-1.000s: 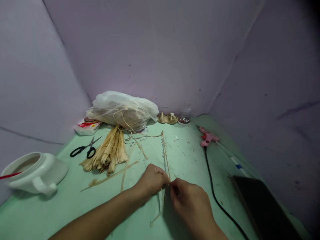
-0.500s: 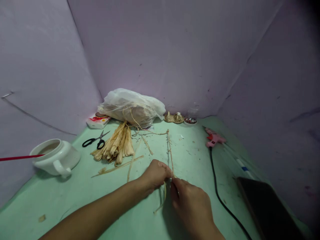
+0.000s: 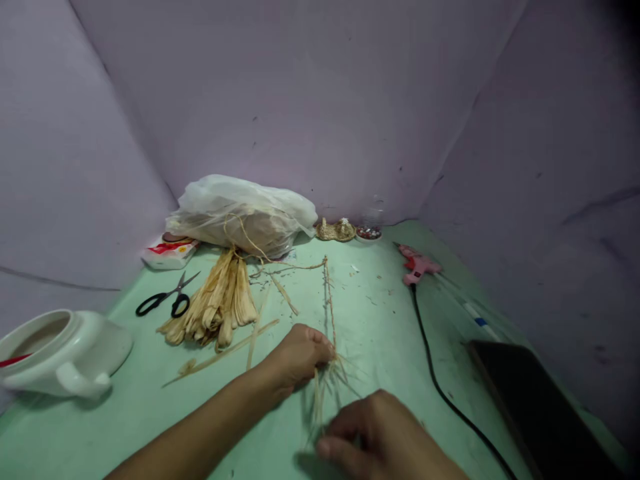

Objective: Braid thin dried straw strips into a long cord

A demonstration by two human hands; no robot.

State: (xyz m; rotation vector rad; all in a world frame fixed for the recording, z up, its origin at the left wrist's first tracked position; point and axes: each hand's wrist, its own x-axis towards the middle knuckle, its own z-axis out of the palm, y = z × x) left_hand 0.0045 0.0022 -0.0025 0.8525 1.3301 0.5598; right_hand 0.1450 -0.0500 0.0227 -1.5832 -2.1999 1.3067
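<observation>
The left hand [image 3: 300, 353] pinches the twisted cord [image 3: 331, 310], which runs away beyond its closed fingers. Loose strands [image 3: 319, 393] now splay beside them; the right hand [image 3: 385, 433] has drawn back, fingers half curled, grip unclear, leaving only the left visibly securing it.

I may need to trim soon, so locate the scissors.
The black-handled scissors lie open on the table's left side, between the white teapot and the bundle of dried husks.
</observation>
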